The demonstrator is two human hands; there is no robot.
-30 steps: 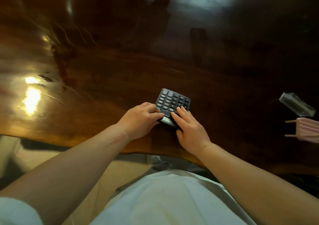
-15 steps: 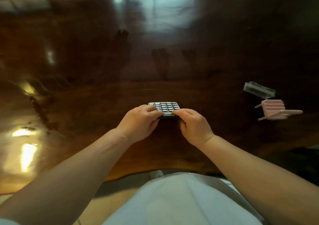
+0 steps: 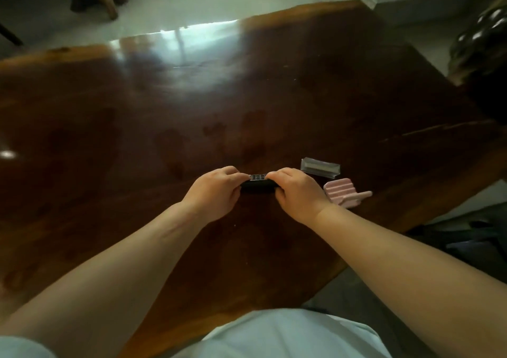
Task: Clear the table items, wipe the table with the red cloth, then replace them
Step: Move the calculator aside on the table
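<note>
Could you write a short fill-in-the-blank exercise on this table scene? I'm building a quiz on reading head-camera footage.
1. The left hand and right hand together hold the black keypad calculator by its two ____.
2. The ribbed stand beside the right hand is ____ in colour.
3. The clear plastic packet lies on the glossy dark wooden table, just ____ the ribbed stand.

Missing words: ends; pink; beyond

I am seeing a person wearing a pale, whitish short-sleeved top, its front filling the lower centre of the head view. I am noting both forearms showing bare, with the left hand [image 3: 216, 193] and right hand [image 3: 297, 194] wearing no gloves, rings or watch that I can make out. A light sleeve edge is showing at the lower left corner.
</note>
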